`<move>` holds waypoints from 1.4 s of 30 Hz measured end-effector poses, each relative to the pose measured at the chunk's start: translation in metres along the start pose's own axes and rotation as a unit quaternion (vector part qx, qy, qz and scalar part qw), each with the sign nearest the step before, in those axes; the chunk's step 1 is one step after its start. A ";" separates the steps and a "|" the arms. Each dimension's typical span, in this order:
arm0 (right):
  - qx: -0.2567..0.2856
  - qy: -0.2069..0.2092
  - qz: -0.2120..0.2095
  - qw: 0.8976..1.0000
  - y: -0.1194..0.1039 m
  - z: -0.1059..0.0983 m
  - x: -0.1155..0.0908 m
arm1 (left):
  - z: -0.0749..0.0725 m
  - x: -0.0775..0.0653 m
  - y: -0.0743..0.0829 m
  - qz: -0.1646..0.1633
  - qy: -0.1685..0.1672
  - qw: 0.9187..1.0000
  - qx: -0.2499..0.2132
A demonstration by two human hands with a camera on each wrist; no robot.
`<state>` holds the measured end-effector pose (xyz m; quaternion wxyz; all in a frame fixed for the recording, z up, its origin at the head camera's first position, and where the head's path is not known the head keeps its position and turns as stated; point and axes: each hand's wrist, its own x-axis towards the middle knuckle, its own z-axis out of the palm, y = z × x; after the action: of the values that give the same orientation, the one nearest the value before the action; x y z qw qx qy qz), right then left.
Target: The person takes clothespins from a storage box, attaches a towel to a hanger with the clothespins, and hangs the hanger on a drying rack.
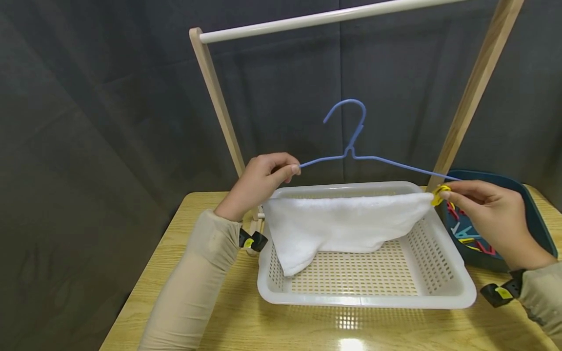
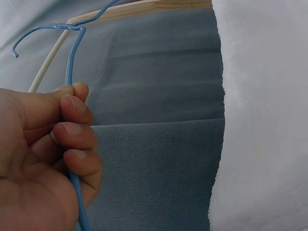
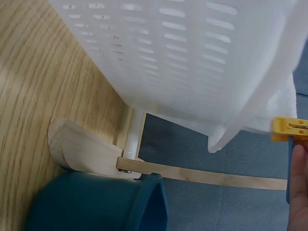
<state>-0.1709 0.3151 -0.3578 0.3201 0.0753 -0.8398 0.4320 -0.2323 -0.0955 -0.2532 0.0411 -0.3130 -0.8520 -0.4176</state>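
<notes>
My left hand [image 1: 262,181] grips the left arm of a blue clothes hanger [image 1: 388,163], whose hook points up. In the left wrist view, several fingers curl round the blue wire. A white cloth [image 1: 342,222], fluffy like a towel, hangs along the hanger's lower side, over the basket. At the cloth's upper right corner, my right hand [image 1: 493,209] pinches a yellow clothespin [image 1: 440,194] between thumb and forefinger. The right wrist view shows this clothespin [image 3: 288,127] at the hanger's end, against the cloth's edge.
A white perforated basket [image 1: 364,301] stands on the wooden table [image 1: 175,273] beneath the cloth. To its right, a dark teal bin [image 1: 533,219] contains several coloured clothespins [image 1: 467,234]. Behind rises a wooden rack with a white rod [image 1: 325,18], before a dark curtain.
</notes>
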 end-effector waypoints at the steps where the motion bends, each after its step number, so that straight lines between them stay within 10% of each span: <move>1: -0.004 -0.002 0.000 1.000 0.000 0.000 0.000 | 0.000 0.000 0.000 0.000 0.001 1.000 -0.001; 42: -0.036 -0.032 0.070 0.996 0.004 0.004 -0.011 | 0.006 0.000 -0.010 -0.009 -0.015 1.000 -0.009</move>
<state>-0.1658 0.3127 -0.3696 0.2646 0.0181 -0.8677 0.4204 -0.2369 -0.0953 -0.2639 0.0218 -0.3122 -0.8513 -0.4212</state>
